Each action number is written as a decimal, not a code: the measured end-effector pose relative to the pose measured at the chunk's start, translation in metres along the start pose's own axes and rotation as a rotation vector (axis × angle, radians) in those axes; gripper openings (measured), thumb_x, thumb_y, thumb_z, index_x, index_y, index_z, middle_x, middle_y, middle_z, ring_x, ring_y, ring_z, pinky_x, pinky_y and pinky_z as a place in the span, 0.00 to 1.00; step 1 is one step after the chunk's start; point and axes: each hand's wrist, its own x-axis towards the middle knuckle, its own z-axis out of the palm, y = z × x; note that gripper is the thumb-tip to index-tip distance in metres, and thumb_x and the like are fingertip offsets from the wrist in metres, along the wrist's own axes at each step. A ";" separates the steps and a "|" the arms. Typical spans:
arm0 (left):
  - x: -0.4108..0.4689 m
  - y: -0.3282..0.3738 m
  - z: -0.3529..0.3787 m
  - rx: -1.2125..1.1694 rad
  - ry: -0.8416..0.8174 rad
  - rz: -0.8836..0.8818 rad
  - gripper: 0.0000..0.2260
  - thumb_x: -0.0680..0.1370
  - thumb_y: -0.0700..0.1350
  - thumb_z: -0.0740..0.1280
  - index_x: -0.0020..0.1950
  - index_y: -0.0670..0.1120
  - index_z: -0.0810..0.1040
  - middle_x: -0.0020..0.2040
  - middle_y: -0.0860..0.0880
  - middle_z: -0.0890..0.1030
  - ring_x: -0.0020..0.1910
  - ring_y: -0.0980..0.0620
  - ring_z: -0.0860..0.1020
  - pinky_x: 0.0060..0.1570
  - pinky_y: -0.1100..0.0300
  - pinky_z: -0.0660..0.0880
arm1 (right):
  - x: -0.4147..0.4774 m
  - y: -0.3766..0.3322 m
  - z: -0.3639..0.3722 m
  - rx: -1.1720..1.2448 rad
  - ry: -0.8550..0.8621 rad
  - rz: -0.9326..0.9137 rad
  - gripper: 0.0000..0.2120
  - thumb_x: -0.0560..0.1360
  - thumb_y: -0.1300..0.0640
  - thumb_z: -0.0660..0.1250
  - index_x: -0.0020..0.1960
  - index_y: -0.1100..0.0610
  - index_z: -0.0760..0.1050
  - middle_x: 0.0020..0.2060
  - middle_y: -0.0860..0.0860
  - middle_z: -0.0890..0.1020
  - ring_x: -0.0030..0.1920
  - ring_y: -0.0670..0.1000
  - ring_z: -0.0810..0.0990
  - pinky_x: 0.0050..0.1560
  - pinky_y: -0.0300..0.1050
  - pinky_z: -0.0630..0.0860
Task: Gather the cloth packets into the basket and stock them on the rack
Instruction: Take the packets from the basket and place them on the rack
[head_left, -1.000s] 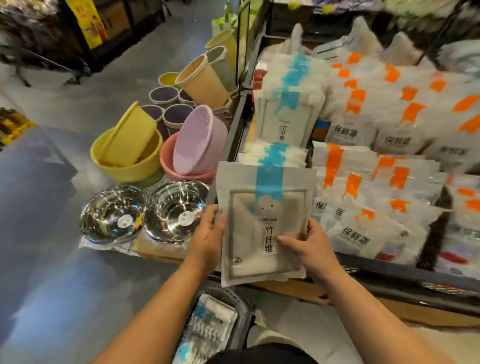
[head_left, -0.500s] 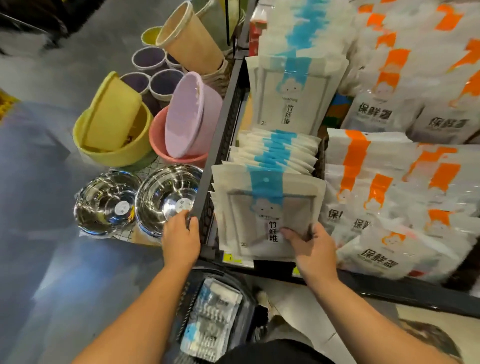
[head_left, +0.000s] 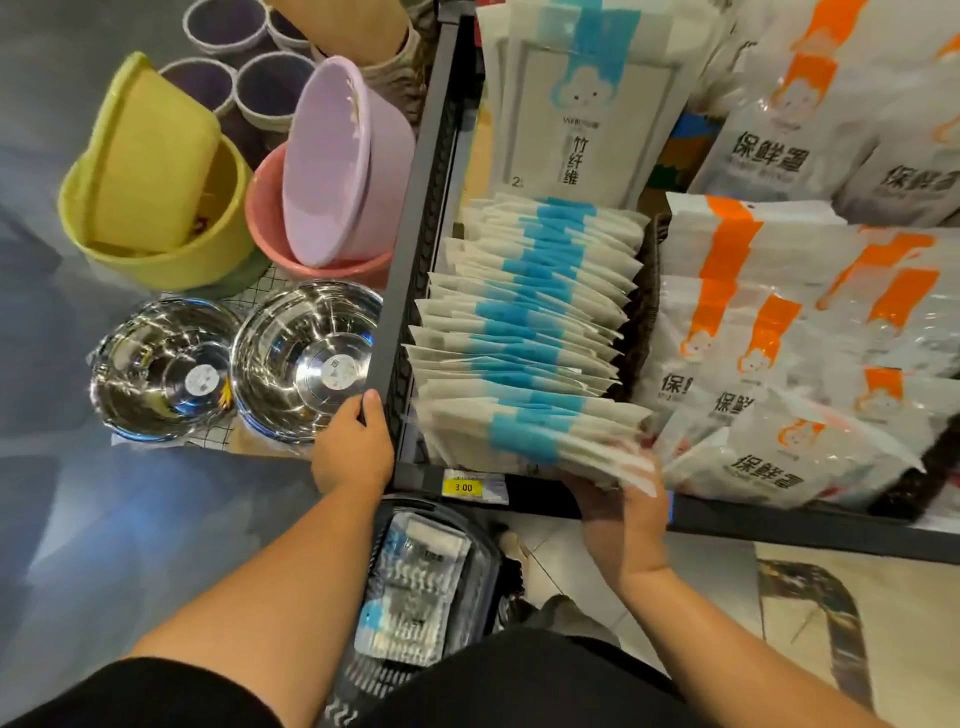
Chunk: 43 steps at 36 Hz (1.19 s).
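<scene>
Papery flat cloth packets (head_left: 524, 364) | right hand (head_left: 618, 514) holds | left hand (head_left: 353, 452) grips metal rack (head_left: 410, 249)

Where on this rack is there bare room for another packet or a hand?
Hardly any. Blue-striped packets fill their bin front to back; orange-striped packets crowd the right. Only a narrow strip between the rack frame and that row is bare. Open grey floor lies left of the basket.

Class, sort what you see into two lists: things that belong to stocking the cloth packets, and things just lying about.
Job in hand: packets, front ones held by the right hand; basket; rack, gripped by the left hand.

Lying about: steel bowls; plastic basins; orange bags; price tag.
</scene>
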 end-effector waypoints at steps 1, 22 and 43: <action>0.000 -0.001 0.001 -0.008 -0.002 0.001 0.21 0.85 0.58 0.52 0.60 0.46 0.78 0.49 0.41 0.80 0.48 0.39 0.76 0.43 0.53 0.67 | 0.000 0.011 0.004 -0.108 0.018 0.033 0.15 0.78 0.62 0.68 0.48 0.41 0.72 0.56 0.62 0.80 0.56 0.61 0.80 0.59 0.44 0.79; 0.003 -0.002 -0.001 -0.040 -0.058 -0.030 0.21 0.84 0.59 0.52 0.63 0.49 0.78 0.55 0.41 0.81 0.55 0.37 0.77 0.50 0.50 0.70 | -0.010 -0.048 0.002 0.064 0.029 -0.040 0.11 0.71 0.51 0.75 0.52 0.50 0.83 0.44 0.50 0.85 0.51 0.56 0.82 0.58 0.57 0.79; -0.002 -0.002 -0.003 -0.089 -0.024 -0.008 0.18 0.84 0.58 0.52 0.46 0.49 0.74 0.35 0.52 0.71 0.41 0.45 0.72 0.41 0.53 0.66 | -0.017 -0.098 0.017 -0.572 -0.442 -0.478 0.18 0.85 0.46 0.53 0.60 0.52 0.78 0.54 0.55 0.83 0.56 0.57 0.79 0.54 0.50 0.74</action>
